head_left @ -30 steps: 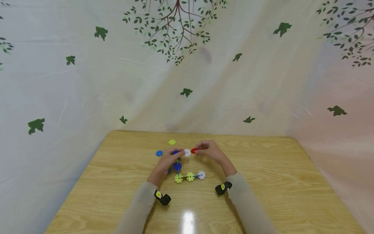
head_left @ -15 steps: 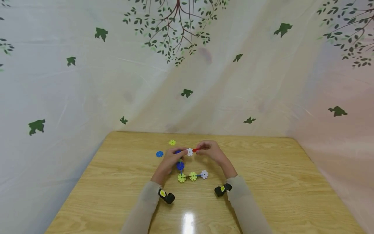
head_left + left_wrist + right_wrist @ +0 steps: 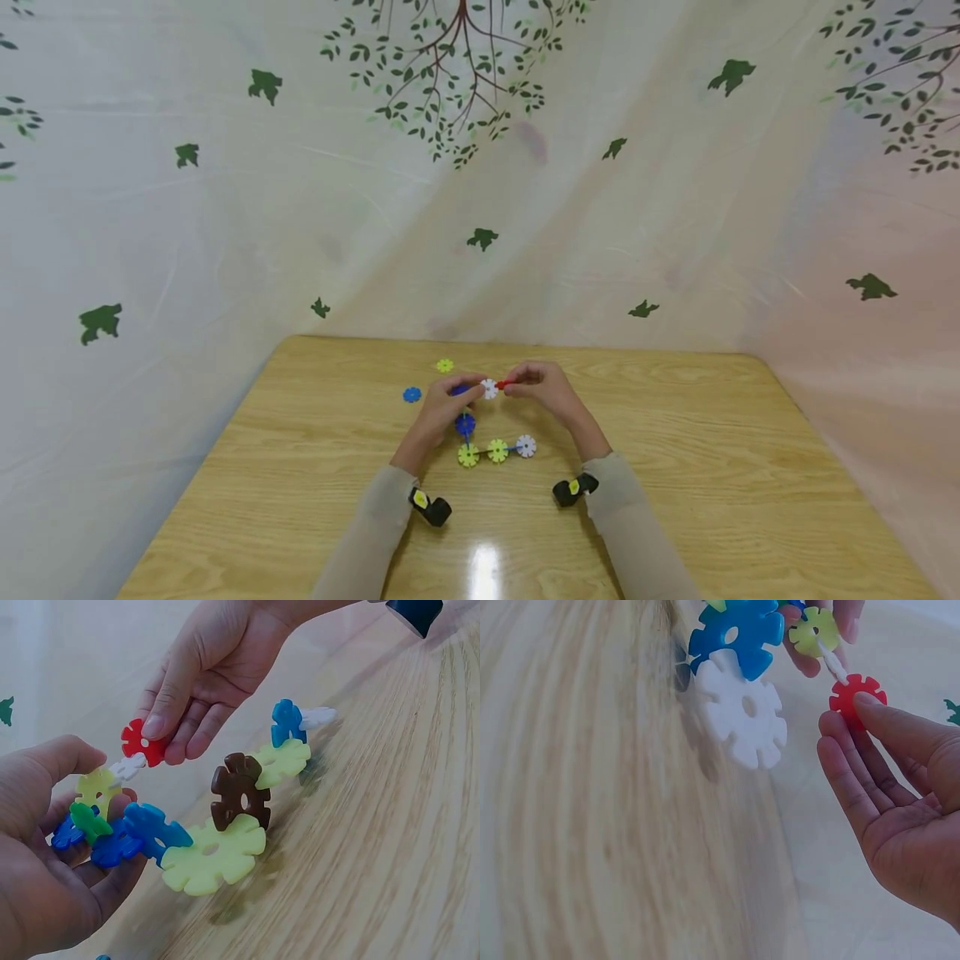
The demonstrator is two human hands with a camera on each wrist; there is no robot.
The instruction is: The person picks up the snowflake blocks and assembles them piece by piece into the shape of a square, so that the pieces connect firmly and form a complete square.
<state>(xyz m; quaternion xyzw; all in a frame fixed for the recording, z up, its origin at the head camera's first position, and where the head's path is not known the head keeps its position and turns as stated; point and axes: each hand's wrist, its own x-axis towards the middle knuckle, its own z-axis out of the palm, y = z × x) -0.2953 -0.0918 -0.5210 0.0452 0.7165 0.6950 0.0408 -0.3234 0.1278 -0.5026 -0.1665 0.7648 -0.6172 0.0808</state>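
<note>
My left hand (image 3: 438, 410) grips a chain of interlocking plastic flower discs, its fingers around a yellow disc (image 3: 91, 782) and the dark blue disc (image 3: 118, 844) near it. A white disc (image 3: 489, 389) sticks out from the yellow one. Between thumb and fingers, my right hand (image 3: 543, 390) pinches a red disc (image 3: 845, 696), whose edge meets the white disc. The chain bends toward me through a light blue disc (image 3: 142, 823), a pale yellow disc (image 3: 210, 874) and a brown disc (image 3: 229, 791), then ends in another white disc (image 3: 727, 731).
A loose blue disc (image 3: 412, 395) lies on the wooden table (image 3: 712, 467) left of my left hand. Farther back is a loose yellow disc (image 3: 445, 366). A printed cloth backdrop (image 3: 555, 275) rises behind the table's far edge.
My left hand and the chain have shifted slightly right, bringing the white disc against the red one. The red disc has turned more edge-on in the head view.
</note>
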